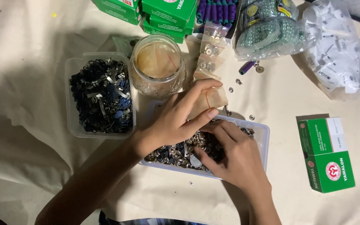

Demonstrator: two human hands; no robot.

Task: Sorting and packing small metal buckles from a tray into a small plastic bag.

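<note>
Pinched in the left hand (176,118) is a small clear bag (212,99), just above the tray (263,137) of metal snaps (180,151). Right hand (234,156) digs into them, fingers curled. Jar (158,66) stands far, box of clips (101,96) left.

I see open table (30,62) left and near me; ahead, a glass jar (158,66), a tub of dark clips (101,96) and green boxes (163,14) block my hands.

My tub (263,137) is clear plastic, its snaps (180,152) shiny metal; the jar (158,66) is glossy glass, the box (326,154) matt card, the cloth (30,96) matt
</note>
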